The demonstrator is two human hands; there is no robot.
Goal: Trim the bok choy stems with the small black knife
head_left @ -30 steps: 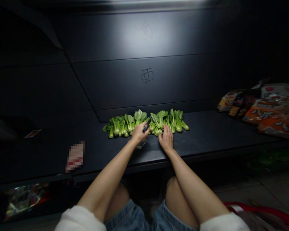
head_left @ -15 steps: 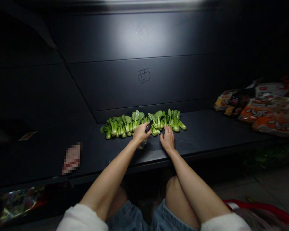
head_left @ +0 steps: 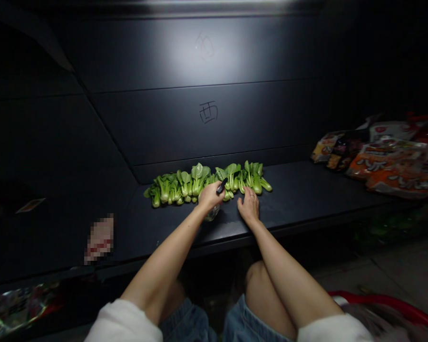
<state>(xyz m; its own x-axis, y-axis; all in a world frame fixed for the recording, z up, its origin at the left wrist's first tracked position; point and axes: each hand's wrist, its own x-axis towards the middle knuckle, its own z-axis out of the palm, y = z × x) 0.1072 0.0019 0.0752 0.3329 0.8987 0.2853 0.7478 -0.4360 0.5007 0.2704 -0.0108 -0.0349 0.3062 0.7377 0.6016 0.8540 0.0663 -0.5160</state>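
Note:
A row of green bok choy (head_left: 199,178) lies along the dark shelf (head_left: 292,190), leaves toward the back panel. My left hand (head_left: 209,197) is closed around a spray bottle; its black spray head (head_left: 221,185) points at the vegetables, and its clear body (head_left: 212,213) shows below my fist. To the right, my right hand (head_left: 248,204) is open, palm down, fingers stretched toward the bok choy stems. A ring is on one finger. Whether the fingertips touch the stems I cannot tell.
Orange snack bags (head_left: 388,164) are piled at the shelf's right end. A blurred-out pinkish item (head_left: 100,237) and a small card (head_left: 31,205) lie to the left. Shiny packages (head_left: 17,308) sit lower left. A red rim (head_left: 385,300) curves at lower right.
The view has shifted slightly, so the bok choy and shelf appear a little further left. Both hands keep nearly the same pose, the left still gripping the spray bottle.

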